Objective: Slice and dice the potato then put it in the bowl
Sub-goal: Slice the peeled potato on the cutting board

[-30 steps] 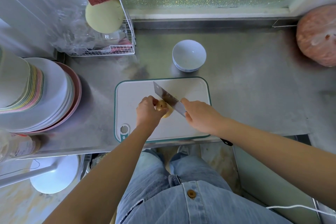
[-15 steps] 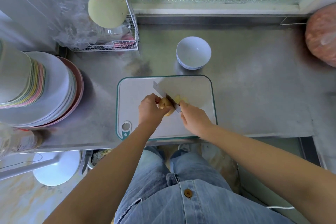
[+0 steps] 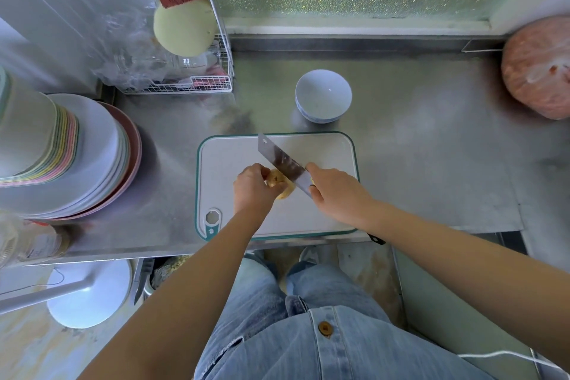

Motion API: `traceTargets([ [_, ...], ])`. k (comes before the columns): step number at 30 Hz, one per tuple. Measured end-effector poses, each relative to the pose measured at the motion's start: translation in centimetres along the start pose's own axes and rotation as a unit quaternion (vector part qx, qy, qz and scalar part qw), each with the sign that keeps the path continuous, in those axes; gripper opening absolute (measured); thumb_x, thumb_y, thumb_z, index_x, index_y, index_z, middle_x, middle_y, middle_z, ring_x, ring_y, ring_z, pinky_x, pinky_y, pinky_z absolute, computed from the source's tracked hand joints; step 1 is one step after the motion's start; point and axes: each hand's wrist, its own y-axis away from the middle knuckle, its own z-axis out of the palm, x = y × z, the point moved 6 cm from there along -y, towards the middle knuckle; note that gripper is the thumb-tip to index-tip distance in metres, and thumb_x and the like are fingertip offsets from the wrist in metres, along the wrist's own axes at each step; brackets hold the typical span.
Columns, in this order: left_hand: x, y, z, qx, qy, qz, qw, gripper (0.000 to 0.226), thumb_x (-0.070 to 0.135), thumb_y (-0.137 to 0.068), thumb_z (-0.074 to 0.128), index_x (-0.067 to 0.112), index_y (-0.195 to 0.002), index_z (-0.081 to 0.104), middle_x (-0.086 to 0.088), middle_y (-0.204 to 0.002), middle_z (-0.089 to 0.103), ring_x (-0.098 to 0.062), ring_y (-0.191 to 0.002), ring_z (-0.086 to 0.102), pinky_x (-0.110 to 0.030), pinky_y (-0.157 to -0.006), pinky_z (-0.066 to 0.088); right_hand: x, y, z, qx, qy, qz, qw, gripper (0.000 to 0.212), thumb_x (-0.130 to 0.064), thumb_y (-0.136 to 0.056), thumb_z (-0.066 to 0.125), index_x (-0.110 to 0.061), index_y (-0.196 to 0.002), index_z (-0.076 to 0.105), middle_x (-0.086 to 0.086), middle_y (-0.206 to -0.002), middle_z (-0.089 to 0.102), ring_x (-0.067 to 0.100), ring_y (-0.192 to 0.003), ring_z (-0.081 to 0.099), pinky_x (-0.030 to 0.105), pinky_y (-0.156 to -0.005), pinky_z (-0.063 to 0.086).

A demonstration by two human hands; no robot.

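Note:
A yellowish potato [image 3: 279,183] lies on the white cutting board [image 3: 327,151] with a green rim. My left hand [image 3: 253,188] grips the potato from the left with curled fingers. My right hand [image 3: 336,191] holds a cleaver [image 3: 282,162]; its blade slants up to the left over the potato's right side. A small bit of cut potato [image 3: 312,179] shows just beside my right hand. The empty white bowl [image 3: 323,95] stands on the steel counter behind the board.
Stacked plates [image 3: 77,157] fill the left of the counter [image 3: 431,148]. A wire rack [image 3: 185,83] with plastic bags sits at the back left. A pink bagged lump [image 3: 539,68] lies at the far right. The counter's front edge runs just below the board.
The cleaver has come back up: half a second ago its blade was down in the potato, now it slants higher above it. My left hand still holds the potato.

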Motion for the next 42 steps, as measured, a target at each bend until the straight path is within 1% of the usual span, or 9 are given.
traceTargets([
  [5,-0.2,-0.1,0.0,0.000,0.006,0.004,1.000,0.035,0.031,-0.081,0.076,0.013,-0.108,0.063,-0.002,-0.103,0.064,-0.014,-0.082,0.056,-0.022,-0.072,0.043,0.2,0.7,0.1,-0.005,0.011,0.001,1.000,0.029,-0.018,-0.100,0.040,-0.009,-0.127,0.036,0.002,-0.080,0.044,0.021,-0.066,0.043,0.019,-0.046,0.018],
  [10,-0.2,-0.2,0.1,-0.004,0.011,0.001,1.000,0.034,0.031,-0.081,0.076,0.013,-0.107,0.063,-0.001,-0.101,0.062,-0.014,-0.081,0.055,-0.023,-0.071,0.042,0.0,0.5,0.6,-0.027,0.003,0.001,1.000,0.029,-0.016,-0.099,0.040,-0.011,-0.128,0.035,-0.001,-0.076,0.041,0.013,-0.057,0.040,0.020,-0.047,0.023],
  [15,-0.3,-0.3,0.1,-0.004,0.013,0.002,1.000,0.034,0.030,-0.078,0.079,0.013,-0.104,0.064,-0.002,-0.099,0.063,-0.015,-0.080,0.054,-0.023,-0.069,0.041,-0.1,-0.5,2.1,-0.026,-0.010,0.007,1.000,0.035,-0.017,-0.099,0.042,-0.009,-0.132,0.033,0.002,-0.083,0.046,0.019,-0.069,0.049,0.028,-0.062,0.036],
  [22,-0.4,-0.3,0.1,0.005,0.009,0.016,1.000,0.038,0.033,-0.075,0.080,0.012,-0.102,0.065,-0.001,-0.099,0.064,-0.016,-0.082,0.055,-0.022,-0.067,0.039,0.1,-1.9,5.3,-0.021,0.011,0.023,0.999,0.027,-0.018,-0.099,0.039,-0.008,-0.124,0.038,0.009,-0.095,0.059,0.026,-0.079,0.061,0.030,-0.061,0.036],
  [27,-0.6,0.1,0.1,0.007,0.008,0.039,0.999,0.045,0.039,-0.075,0.077,0.014,-0.109,0.065,-0.002,-0.108,0.064,-0.019,-0.086,0.060,-0.023,-0.071,0.041,1.1,-2.0,5.5,-0.024,-0.012,0.036,0.999,0.025,-0.022,-0.100,0.038,-0.009,-0.122,0.039,0.010,-0.092,0.061,0.026,-0.079,0.062,0.032,-0.063,0.044],
  [30,-0.8,0.6,-0.1,0.009,0.007,0.047,0.999,0.052,0.043,-0.078,0.075,0.017,-0.120,0.061,-0.001,-0.116,0.061,-0.017,-0.089,0.063,-0.017,-0.071,0.042,1.3,-2.0,4.0,-0.015,-0.043,0.036,0.998,0.024,-0.019,-0.099,0.039,-0.007,-0.120,0.041,0.010,-0.092,0.058,0.025,-0.077,0.056,0.030,-0.062,0.034],
  [33,-0.9,0.9,-0.2,0.017,0.024,0.047,0.998,0.040,0.037,-0.083,0.072,0.016,-0.114,0.060,-0.001,-0.110,0.065,-0.012,-0.082,0.064,-0.009,-0.061,0.039,0.9,-1.3,2.0,0.002,-0.059,0.032,0.998,0.023,-0.016,-0.098,0.040,-0.007,-0.119,0.041,0.005,-0.079,0.048,0.023,-0.068,0.042,0.030,-0.055,0.026],
  [37,-0.7,0.8,-0.3,0.026,0.011,0.050,0.998,0.030,0.037,-0.084,0.070,0.013,-0.101,0.062,-0.002,-0.102,0.066,-0.015,-0.079,0.065,-0.017,-0.063,0.039,0.7,-0.6,0.8,-0.008,-0.036,0.025,0.999,0.022,-0.014,-0.096,0.039,-0.006,-0.116,0.040,0.005,-0.075,0.041,0.031,-0.069,0.045,0.031,-0.058,0.027],
  [42,-0.7,0.7,-0.3,0.023,0.015,0.041,0.999,0.028,0.036,-0.084,0.071,0.014,-0.101,0.063,0.000,-0.101,0.065,-0.014,-0.081,0.063,-0.011,-0.058,0.036,0.3,-0.3,0.3,-0.026,-0.016,0.019,0.999,0.023,-0.016,-0.097,0.039,-0.006,-0.118,0.039,0.007,-0.081,0.044,0.027,-0.070,0.043,0.032,-0.060,0.030],
])
